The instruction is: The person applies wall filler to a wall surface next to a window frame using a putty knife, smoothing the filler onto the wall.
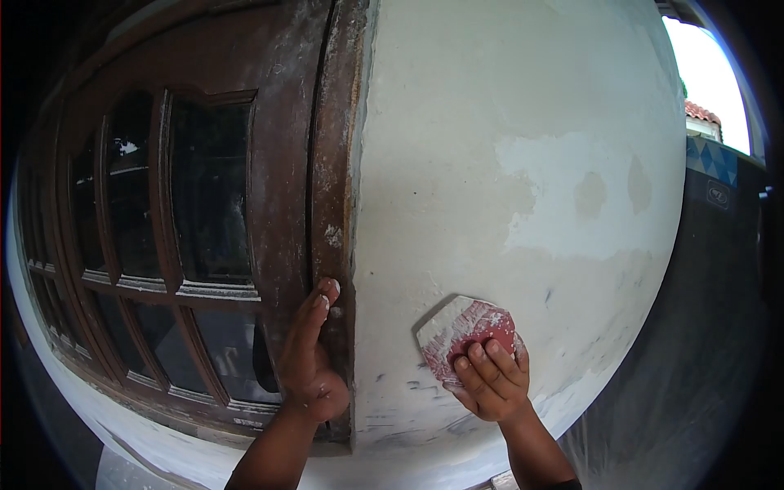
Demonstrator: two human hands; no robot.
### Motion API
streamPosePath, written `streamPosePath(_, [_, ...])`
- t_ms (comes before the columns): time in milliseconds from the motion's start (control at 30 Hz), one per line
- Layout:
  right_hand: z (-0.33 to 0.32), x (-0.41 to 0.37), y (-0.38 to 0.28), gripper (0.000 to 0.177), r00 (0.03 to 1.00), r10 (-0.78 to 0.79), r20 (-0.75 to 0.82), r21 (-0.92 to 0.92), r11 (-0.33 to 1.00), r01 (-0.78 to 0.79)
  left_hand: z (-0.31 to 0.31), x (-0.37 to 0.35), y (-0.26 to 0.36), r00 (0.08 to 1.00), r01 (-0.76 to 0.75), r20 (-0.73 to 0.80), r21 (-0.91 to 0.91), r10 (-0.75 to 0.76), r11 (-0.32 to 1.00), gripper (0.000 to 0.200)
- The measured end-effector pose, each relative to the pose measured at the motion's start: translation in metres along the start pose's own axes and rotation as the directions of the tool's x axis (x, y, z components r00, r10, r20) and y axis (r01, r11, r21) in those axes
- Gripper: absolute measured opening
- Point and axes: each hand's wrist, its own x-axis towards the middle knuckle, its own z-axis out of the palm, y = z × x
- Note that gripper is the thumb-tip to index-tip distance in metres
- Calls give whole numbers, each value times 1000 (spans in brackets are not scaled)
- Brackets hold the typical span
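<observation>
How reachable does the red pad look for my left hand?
Probably yes: nothing seems to block the way from your left hand to the red pad, though your right hand covers part.

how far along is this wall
Partway, by the look of it. The upper wall looks mostly smooth, so perhaps done. In progress: the right hand holds a white-smeared red pad at the lower wall; the left hand is open by the door frame. Probably left: dark streaks low down and the uneven pale patch.
</observation>
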Motion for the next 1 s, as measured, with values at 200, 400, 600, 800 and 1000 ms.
streamPosePath(200, [5,17,-1,33,1000,-18,6,-70,997,18,0,-2,1,1000,15,-7,0,-15,1000,105])
streamPosePath(400, [3,9,-1,33,1000,4,-2,-54,999,-4,-1,-2,0,1000,3,-1,18,-3,1000,106])
streamPosePath(600, [0,8,6,32,998,-45,36,-96,994,49,0,-1,0,1000,13,-2,-4,-13,1000,105])
streamPosePath(800, [2,19,5,30,1000,-20,-5,-38,999,20,0,0,0,999,33,-15,15,-32,999,108])
streamPosePath(1000, [-2,4,7,32,999,31,-8,-36,999,-31,0,0,1,1000,19,8,36,-19,999,107])
